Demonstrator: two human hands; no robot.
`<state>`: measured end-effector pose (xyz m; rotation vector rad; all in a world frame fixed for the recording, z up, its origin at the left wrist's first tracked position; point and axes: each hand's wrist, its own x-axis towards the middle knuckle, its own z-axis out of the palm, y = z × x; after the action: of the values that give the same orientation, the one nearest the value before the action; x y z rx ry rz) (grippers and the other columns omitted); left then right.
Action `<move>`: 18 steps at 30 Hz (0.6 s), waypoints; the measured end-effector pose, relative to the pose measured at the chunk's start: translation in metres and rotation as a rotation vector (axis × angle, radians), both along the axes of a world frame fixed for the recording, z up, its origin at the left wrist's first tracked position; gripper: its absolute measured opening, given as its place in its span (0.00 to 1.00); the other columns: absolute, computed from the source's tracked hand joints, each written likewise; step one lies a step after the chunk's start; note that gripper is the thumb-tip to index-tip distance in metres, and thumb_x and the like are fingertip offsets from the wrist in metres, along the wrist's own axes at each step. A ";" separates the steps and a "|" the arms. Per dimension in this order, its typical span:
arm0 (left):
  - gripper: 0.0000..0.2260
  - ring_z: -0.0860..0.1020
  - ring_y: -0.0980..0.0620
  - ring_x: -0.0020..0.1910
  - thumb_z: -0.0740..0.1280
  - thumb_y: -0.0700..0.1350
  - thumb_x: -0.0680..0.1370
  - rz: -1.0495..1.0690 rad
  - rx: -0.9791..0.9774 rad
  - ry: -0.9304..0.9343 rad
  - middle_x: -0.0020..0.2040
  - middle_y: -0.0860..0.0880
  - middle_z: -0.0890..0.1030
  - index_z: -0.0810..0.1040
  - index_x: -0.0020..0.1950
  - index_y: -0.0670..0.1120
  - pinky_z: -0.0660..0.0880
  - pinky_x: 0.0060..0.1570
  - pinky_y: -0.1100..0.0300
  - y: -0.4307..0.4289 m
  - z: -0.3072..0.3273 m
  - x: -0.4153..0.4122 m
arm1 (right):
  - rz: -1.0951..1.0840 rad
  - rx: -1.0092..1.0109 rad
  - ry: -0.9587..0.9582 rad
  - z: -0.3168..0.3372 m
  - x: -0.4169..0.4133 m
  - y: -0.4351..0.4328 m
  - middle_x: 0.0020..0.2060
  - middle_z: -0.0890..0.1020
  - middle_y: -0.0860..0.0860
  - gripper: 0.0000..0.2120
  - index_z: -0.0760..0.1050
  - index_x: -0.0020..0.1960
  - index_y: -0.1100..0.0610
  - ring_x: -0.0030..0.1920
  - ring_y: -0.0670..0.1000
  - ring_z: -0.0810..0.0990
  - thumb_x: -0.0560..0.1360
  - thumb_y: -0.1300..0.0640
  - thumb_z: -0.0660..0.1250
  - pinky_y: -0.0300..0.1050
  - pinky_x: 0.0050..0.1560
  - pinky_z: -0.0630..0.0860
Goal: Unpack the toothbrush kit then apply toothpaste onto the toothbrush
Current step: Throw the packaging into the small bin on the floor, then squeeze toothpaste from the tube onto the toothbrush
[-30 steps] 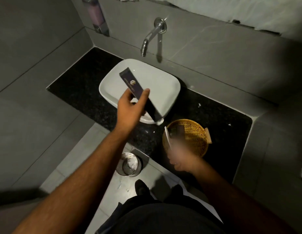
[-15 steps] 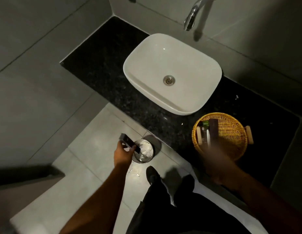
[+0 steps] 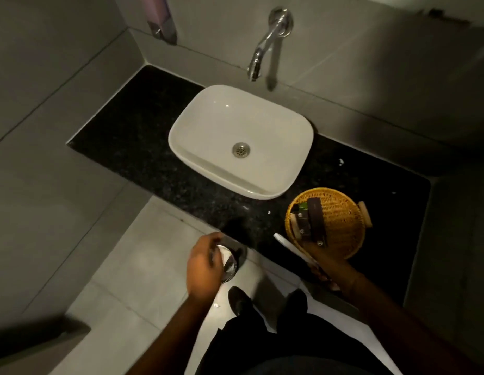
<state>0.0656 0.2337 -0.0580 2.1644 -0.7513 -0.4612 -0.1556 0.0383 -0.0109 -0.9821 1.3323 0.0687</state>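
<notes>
Gone from the left hand [image 3: 204,266] is the box, loosely curled over the bin [image 3: 230,262]; the toothbrush [image 3: 295,250] is gripped by the right hand [image 3: 326,262]. Toothpaste must be fetched next.

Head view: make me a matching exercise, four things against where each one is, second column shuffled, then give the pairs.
Things:
1. white toothbrush
2. wicker basket
3. metal waste bin
4. chrome tap

Places:
A. on the floor, under the left hand
B. fixed to the wall above the white basin
C. held in the right hand
D. on the black counter, right of the basin

Pairs: 1-C, 2-D, 3-A, 4-B
</notes>
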 end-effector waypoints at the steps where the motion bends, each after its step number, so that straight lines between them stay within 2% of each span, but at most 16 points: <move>1: 0.16 0.81 0.53 0.61 0.62 0.43 0.82 -0.174 -0.030 -0.103 0.62 0.54 0.84 0.81 0.67 0.54 0.77 0.62 0.55 -0.020 0.010 -0.013 | -0.022 -0.079 -0.028 -0.001 -0.002 -0.002 0.47 0.86 0.50 0.19 0.82 0.60 0.55 0.44 0.49 0.85 0.80 0.41 0.70 0.45 0.44 0.81; 2: 0.16 0.80 0.53 0.62 0.62 0.44 0.83 -0.342 -0.062 -0.194 0.63 0.54 0.84 0.80 0.69 0.54 0.76 0.63 0.55 -0.042 0.018 -0.026 | -0.020 -0.145 -0.036 0.002 -0.004 -0.006 0.60 0.84 0.50 0.24 0.78 0.70 0.53 0.59 0.53 0.83 0.79 0.42 0.71 0.54 0.60 0.81; 3: 0.16 0.80 0.52 0.62 0.62 0.45 0.84 -0.493 -0.086 -0.256 0.63 0.53 0.84 0.79 0.70 0.54 0.76 0.64 0.54 -0.063 0.026 -0.038 | 0.017 -0.184 -0.043 0.009 -0.002 -0.009 0.67 0.80 0.49 0.28 0.75 0.75 0.50 0.68 0.56 0.78 0.78 0.41 0.72 0.61 0.70 0.75; 5: 0.15 0.82 0.47 0.58 0.64 0.47 0.84 -0.748 -0.075 -0.373 0.59 0.51 0.85 0.80 0.70 0.52 0.76 0.61 0.50 -0.106 0.040 -0.065 | 0.027 -0.189 -0.033 0.015 -0.010 -0.023 0.66 0.80 0.52 0.27 0.76 0.73 0.50 0.69 0.60 0.77 0.76 0.44 0.75 0.65 0.73 0.71; 7: 0.13 0.85 0.44 0.49 0.65 0.49 0.82 -0.884 0.035 -0.531 0.49 0.50 0.87 0.84 0.64 0.53 0.77 0.55 0.50 -0.138 0.047 -0.091 | 0.008 -0.155 -0.018 0.014 -0.022 -0.041 0.63 0.83 0.60 0.21 0.79 0.69 0.58 0.66 0.64 0.80 0.78 0.51 0.73 0.65 0.71 0.74; 8: 0.11 0.85 0.43 0.47 0.65 0.50 0.82 -0.907 0.113 -0.568 0.47 0.49 0.88 0.85 0.60 0.54 0.77 0.53 0.51 -0.149 0.049 -0.099 | 0.020 -0.155 0.003 0.014 -0.026 -0.050 0.60 0.84 0.61 0.19 0.79 0.68 0.60 0.64 0.62 0.82 0.80 0.53 0.71 0.61 0.69 0.76; 9: 0.11 0.86 0.42 0.47 0.64 0.51 0.82 -0.928 0.195 -0.571 0.47 0.49 0.88 0.85 0.58 0.53 0.76 0.52 0.52 -0.161 0.049 -0.106 | 0.000 -0.142 0.013 0.013 -0.035 -0.058 0.55 0.86 0.57 0.16 0.80 0.66 0.58 0.58 0.55 0.85 0.81 0.53 0.70 0.52 0.63 0.81; 10: 0.12 0.85 0.43 0.49 0.63 0.52 0.83 -0.949 0.255 -0.566 0.49 0.48 0.87 0.85 0.57 0.52 0.76 0.53 0.52 -0.171 0.049 -0.112 | -0.031 -0.120 0.033 0.011 -0.045 -0.065 0.44 0.87 0.52 0.12 0.81 0.62 0.56 0.46 0.47 0.87 0.81 0.52 0.69 0.40 0.49 0.83; 11: 0.13 0.85 0.43 0.50 0.62 0.54 0.84 -0.967 0.273 -0.560 0.50 0.48 0.87 0.84 0.56 0.50 0.76 0.54 0.52 -0.182 0.048 -0.115 | -0.062 -0.076 0.047 0.012 -0.054 -0.071 0.33 0.85 0.48 0.07 0.80 0.54 0.54 0.31 0.41 0.85 0.82 0.51 0.68 0.32 0.32 0.79; 12: 0.14 0.85 0.43 0.50 0.61 0.54 0.84 -0.976 0.283 -0.553 0.50 0.48 0.87 0.83 0.54 0.49 0.76 0.54 0.52 -0.190 0.046 -0.116 | -0.087 -0.055 0.070 0.010 -0.065 -0.076 0.24 0.81 0.46 0.08 0.78 0.47 0.53 0.21 0.42 0.79 0.82 0.51 0.67 0.30 0.21 0.70; 13: 0.14 0.85 0.43 0.50 0.61 0.55 0.85 -0.979 0.297 -0.529 0.49 0.47 0.87 0.83 0.53 0.49 0.77 0.52 0.51 -0.197 0.045 -0.115 | -0.110 -0.050 0.100 0.007 -0.075 -0.081 0.21 0.78 0.46 0.11 0.76 0.42 0.54 0.17 0.44 0.76 0.82 0.51 0.66 0.30 0.18 0.65; 15: 0.14 0.85 0.43 0.49 0.59 0.56 0.86 -1.004 0.372 -0.441 0.49 0.48 0.86 0.81 0.55 0.50 0.76 0.47 0.53 -0.208 0.040 -0.113 | -0.235 -0.034 0.135 0.000 -0.098 -0.091 0.23 0.77 0.49 0.17 0.76 0.40 0.55 0.20 0.48 0.73 0.83 0.47 0.65 0.34 0.20 0.65; 17: 0.14 0.84 0.47 0.47 0.58 0.57 0.87 -0.980 0.471 -0.278 0.45 0.52 0.83 0.80 0.54 0.53 0.74 0.46 0.55 -0.211 0.034 -0.108 | -0.362 0.018 0.150 -0.007 -0.118 -0.099 0.29 0.74 0.52 0.25 0.75 0.39 0.55 0.26 0.50 0.69 0.83 0.36 0.59 0.39 0.27 0.65; 18: 0.13 0.83 0.49 0.45 0.59 0.57 0.87 -0.927 0.488 -0.139 0.44 0.53 0.82 0.80 0.52 0.53 0.75 0.46 0.54 -0.211 0.032 -0.105 | -0.383 0.062 0.154 -0.010 -0.126 -0.101 0.29 0.71 0.52 0.29 0.73 0.38 0.55 0.27 0.50 0.67 0.81 0.31 0.56 0.40 0.29 0.64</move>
<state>-0.0395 0.0226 -0.0257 2.1699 -1.8878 -1.0495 -0.2813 -0.0629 -0.0214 -0.6666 1.6304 -0.1078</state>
